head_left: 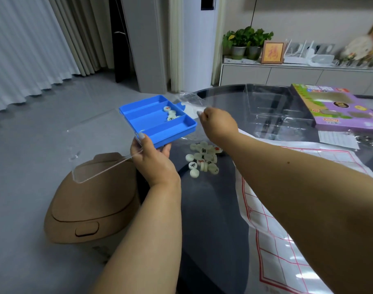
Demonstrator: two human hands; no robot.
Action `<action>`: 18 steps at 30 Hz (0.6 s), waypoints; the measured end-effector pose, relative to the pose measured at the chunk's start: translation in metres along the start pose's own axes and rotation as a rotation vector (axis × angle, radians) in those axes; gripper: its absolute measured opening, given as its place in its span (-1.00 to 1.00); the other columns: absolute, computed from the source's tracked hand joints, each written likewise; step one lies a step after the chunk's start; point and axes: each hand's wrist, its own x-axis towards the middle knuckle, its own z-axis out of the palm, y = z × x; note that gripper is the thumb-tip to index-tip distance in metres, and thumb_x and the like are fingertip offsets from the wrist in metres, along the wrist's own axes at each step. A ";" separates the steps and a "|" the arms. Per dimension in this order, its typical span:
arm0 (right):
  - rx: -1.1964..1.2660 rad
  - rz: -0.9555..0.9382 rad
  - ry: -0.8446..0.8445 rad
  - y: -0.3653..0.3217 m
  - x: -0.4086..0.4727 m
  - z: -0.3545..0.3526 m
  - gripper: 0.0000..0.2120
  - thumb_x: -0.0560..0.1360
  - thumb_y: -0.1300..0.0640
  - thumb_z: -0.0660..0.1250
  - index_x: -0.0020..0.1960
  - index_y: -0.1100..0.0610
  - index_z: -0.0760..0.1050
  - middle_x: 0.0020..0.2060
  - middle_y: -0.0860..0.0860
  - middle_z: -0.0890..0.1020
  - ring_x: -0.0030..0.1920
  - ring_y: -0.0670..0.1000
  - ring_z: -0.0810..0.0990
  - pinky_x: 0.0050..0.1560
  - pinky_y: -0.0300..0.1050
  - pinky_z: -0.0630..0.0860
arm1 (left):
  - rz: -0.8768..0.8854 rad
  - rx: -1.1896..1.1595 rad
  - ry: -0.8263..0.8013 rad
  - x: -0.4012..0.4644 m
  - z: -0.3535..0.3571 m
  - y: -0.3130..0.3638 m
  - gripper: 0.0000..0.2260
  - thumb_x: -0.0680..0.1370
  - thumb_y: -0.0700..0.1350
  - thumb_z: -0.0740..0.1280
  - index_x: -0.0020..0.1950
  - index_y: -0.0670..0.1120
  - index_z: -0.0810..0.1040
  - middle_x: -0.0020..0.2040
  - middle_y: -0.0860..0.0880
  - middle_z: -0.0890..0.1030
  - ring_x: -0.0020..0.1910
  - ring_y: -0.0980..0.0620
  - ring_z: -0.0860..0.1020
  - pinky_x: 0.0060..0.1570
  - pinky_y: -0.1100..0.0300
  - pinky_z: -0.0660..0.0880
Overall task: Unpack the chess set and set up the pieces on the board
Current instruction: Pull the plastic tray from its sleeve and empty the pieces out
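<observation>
The left hand (151, 160) holds a blue plastic tray (158, 119) tilted above the near-left edge of the dark, glossy round counter (206, 198); its fingers curl under the tray's near corner and the thumb presses on top. The tray is rectangular with three long troughs. The middle trough holds a few pale, translucent round pieces (170, 114) marked with red or black characters. A clear, rigid lid (96, 143) hangs open from the tray's left side, over the floor.

The right hand (215, 122) is just right of the tray, fingers closed in a pinch on a thin, crinkled clear film (187, 100) that rises toward the tray's far corner.

Below the tray, a loose heap of the same disc-shaped chess pieces (203, 159) lies on the counter, some flat and some on edge. To the right lies a white, shiny sheet board (272, 240) printed with a red grid, partly under the right forearm. Farther right sit a clear moulded plastic insert (272, 107) and a purple cardboard box (338, 107). A tan, rounded stool (92, 206) stands on the grey floor at near left.
</observation>
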 end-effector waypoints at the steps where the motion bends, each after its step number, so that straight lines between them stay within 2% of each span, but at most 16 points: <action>1: -0.055 -0.023 -0.051 0.000 -0.001 0.002 -0.67 0.63 -0.04 0.02 -0.19 0.14 0.32 -0.27 0.06 0.44 -0.21 0.11 0.40 -0.24 -0.11 0.28 | 0.001 -0.010 0.005 0.000 0.000 0.000 -0.92 0.65 -0.08 0.18 0.03 -0.01 0.46 0.04 -0.05 0.59 0.02 0.02 0.63 -0.13 0.14 0.61; 5: -0.142 -0.127 -0.216 0.000 -0.004 0.011 -0.72 0.62 0.00 0.05 -0.16 0.13 0.37 -0.23 0.06 0.46 -0.20 0.09 0.42 -0.25 -0.12 0.28 | 0.003 -0.031 0.017 0.002 0.001 0.001 -0.92 0.64 -0.08 0.19 0.04 -0.02 0.46 0.06 -0.07 0.60 0.01 0.02 0.64 -0.14 0.13 0.61; 8: -0.178 -0.211 -0.253 -0.002 -0.007 0.014 -0.68 0.63 -0.04 0.04 -0.09 0.13 0.44 -0.21 0.05 0.47 -0.18 0.09 0.44 -0.22 -0.11 0.33 | 0.005 -0.013 0.017 0.002 0.000 0.001 -0.93 0.64 -0.07 0.20 0.04 -0.01 0.46 0.06 -0.07 0.59 0.01 0.02 0.64 -0.14 0.13 0.61; 12: -0.129 -0.253 -0.274 -0.001 -0.007 0.017 -0.67 0.61 -0.04 0.08 0.10 0.16 0.50 -0.03 0.11 0.51 -0.04 0.11 0.48 -0.09 -0.07 0.41 | 0.009 -0.013 0.000 0.001 0.001 0.000 -0.92 0.64 -0.07 0.20 0.03 -0.03 0.47 0.03 -0.06 0.61 -0.04 0.05 0.66 -0.11 0.11 0.61; 16: 0.051 -0.143 -0.308 -0.001 -0.006 0.012 -0.77 0.60 0.10 0.09 -0.12 0.13 0.47 -0.10 0.08 0.51 -0.10 0.09 0.49 -0.12 -0.11 0.38 | 0.009 -0.001 0.000 -0.001 0.001 0.000 -0.92 0.64 -0.07 0.21 0.05 -0.03 0.47 0.01 -0.04 0.61 -0.09 0.09 0.67 -0.13 0.13 0.61; 18: 0.199 -0.048 -0.287 -0.001 -0.004 0.007 -0.72 0.60 0.14 0.08 -0.20 0.14 0.47 -0.16 0.05 0.52 -0.14 0.05 0.47 -0.15 -0.16 0.33 | 0.009 0.003 -0.004 -0.001 0.001 0.000 -0.90 0.64 -0.06 0.21 0.07 -0.04 0.47 0.01 -0.05 0.61 -0.08 0.08 0.67 -0.13 0.13 0.60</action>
